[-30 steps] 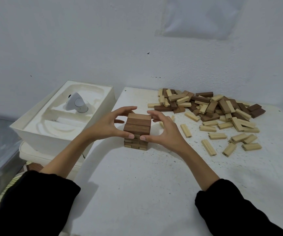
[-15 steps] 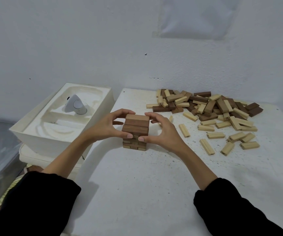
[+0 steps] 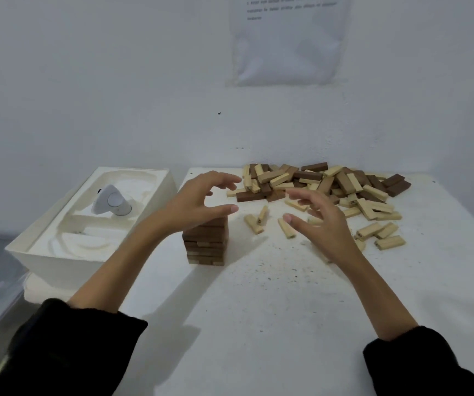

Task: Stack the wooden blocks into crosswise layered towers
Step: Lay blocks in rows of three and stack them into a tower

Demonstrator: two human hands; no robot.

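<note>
We see the tower [image 3: 206, 242] of dark wooden blocks standing upright on the white bench [image 3: 258, 324], its layers laid crosswise. Our left hand [image 3: 196, 201] hangs just over the tower's top, fingers spread and loosely curved, grasping nothing. Its thumb crosses in front of the top layer, and we cannot tell whether it touches the wood. Our right hand [image 3: 320, 224] is to the right of the tower and apart from it, also released and holding nothing (its fingertips are blurred). Between that hand and the tower lie a few loose pale blocks [image 3: 254, 224]. Behind the tower and to its right sprawls the pile [image 3: 330, 184] of light and dark blocks. Left of the tower sits a white moulded box [image 3: 58, 267] holding a small white device [image 3: 110, 201].
</note>
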